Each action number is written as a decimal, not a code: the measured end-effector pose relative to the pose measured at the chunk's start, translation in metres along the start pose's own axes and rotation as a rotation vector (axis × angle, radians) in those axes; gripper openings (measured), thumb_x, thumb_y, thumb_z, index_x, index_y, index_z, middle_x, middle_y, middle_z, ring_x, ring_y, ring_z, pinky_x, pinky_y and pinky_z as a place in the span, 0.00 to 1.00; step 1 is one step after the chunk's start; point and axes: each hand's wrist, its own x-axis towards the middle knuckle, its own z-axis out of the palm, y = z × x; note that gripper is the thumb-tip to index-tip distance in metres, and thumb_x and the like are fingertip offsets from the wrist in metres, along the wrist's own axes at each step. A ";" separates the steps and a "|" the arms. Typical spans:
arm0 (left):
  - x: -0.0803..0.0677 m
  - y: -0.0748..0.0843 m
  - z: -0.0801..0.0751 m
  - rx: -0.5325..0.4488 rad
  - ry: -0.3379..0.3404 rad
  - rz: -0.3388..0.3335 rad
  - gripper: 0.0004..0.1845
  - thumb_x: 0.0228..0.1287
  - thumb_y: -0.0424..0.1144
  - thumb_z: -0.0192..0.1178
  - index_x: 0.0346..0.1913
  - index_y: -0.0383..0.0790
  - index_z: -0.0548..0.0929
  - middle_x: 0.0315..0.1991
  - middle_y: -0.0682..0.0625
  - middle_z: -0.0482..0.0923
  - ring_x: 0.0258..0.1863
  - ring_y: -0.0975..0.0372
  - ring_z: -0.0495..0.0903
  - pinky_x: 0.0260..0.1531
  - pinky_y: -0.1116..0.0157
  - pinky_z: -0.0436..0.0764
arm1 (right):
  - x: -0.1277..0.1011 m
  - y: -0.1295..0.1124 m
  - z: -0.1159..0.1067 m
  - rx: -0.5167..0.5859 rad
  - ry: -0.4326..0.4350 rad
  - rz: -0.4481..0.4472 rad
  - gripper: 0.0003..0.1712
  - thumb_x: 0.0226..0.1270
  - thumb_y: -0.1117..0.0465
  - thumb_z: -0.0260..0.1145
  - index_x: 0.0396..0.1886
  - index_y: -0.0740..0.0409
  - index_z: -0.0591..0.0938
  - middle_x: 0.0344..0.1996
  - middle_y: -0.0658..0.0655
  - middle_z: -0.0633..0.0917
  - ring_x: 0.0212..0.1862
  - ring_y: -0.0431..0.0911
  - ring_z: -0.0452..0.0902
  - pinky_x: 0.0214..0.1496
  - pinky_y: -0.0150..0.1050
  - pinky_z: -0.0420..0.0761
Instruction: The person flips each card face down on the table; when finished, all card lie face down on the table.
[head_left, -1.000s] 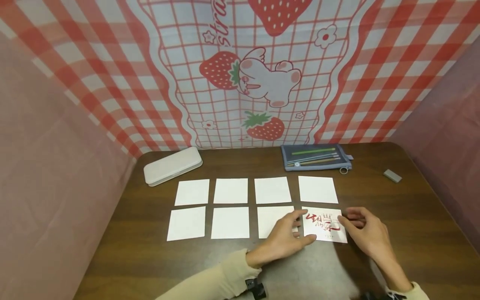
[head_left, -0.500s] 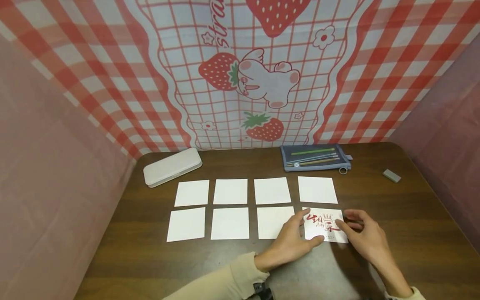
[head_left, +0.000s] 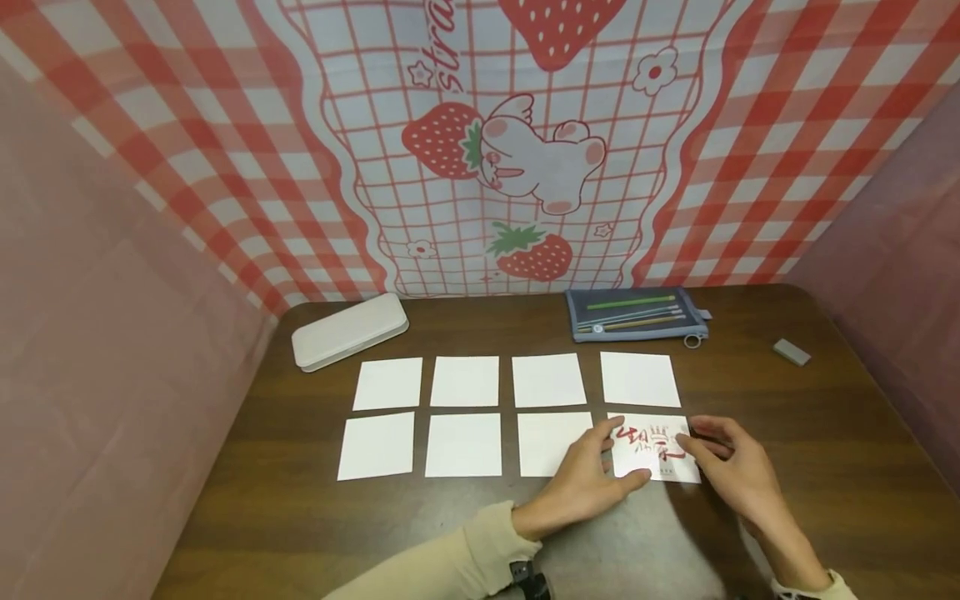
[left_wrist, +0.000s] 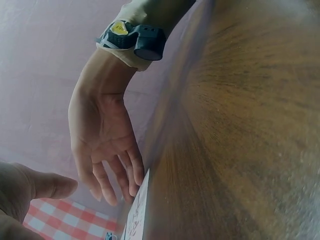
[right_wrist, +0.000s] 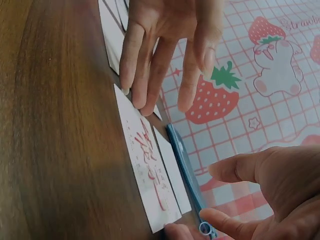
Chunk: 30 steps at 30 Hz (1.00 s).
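Little has shifted in the past second: both hands stay at the printed card (head_left: pixel 654 448), the left hand (head_left: pixel 583 486) having slid a touch right along its near-left edge. Its fingers lie straight, touching the card; the right hand (head_left: pixel 731 471) rests relaxed fingertips on the right edge. One card of eight on the table (head_left: pixel 300 517) shows red print; seven blank cards (head_left: pixel 465 381) look left to turn, by appearance
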 end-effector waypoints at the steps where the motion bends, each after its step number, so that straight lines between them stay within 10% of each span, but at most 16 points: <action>1: 0.000 0.000 0.000 0.006 0.000 0.003 0.39 0.64 0.43 0.72 0.75 0.37 0.69 0.69 0.37 0.76 0.66 0.50 0.81 0.60 0.68 0.84 | 0.001 0.001 0.000 0.035 -0.005 0.007 0.28 0.73 0.56 0.70 0.63 0.70 0.77 0.58 0.75 0.83 0.40 0.14 0.70 0.38 0.16 0.77; 10: 0.003 0.000 0.001 0.017 -0.004 -0.003 0.38 0.64 0.44 0.71 0.75 0.39 0.70 0.69 0.38 0.77 0.65 0.51 0.81 0.57 0.69 0.84 | 0.005 0.007 -0.008 0.273 -0.083 0.067 0.30 0.77 0.58 0.66 0.67 0.76 0.70 0.37 0.27 0.80 0.39 0.25 0.82 0.42 0.28 0.88; 21: 0.004 0.003 0.001 0.156 -0.027 0.073 0.33 0.73 0.52 0.62 0.74 0.39 0.72 0.70 0.44 0.78 0.68 0.60 0.78 0.67 0.70 0.76 | 0.011 0.004 -0.026 0.685 -0.224 -0.036 0.11 0.80 0.67 0.60 0.51 0.47 0.83 0.40 0.41 0.91 0.41 0.35 0.89 0.42 0.31 0.89; 30: 0.003 0.007 0.000 0.100 -0.050 0.026 0.30 0.78 0.56 0.55 0.77 0.53 0.70 0.73 0.47 0.75 0.65 0.58 0.81 0.64 0.67 0.78 | 0.011 0.001 -0.013 0.608 -0.400 -0.007 0.14 0.82 0.66 0.55 0.54 0.45 0.83 0.42 0.39 0.91 0.45 0.35 0.87 0.45 0.33 0.89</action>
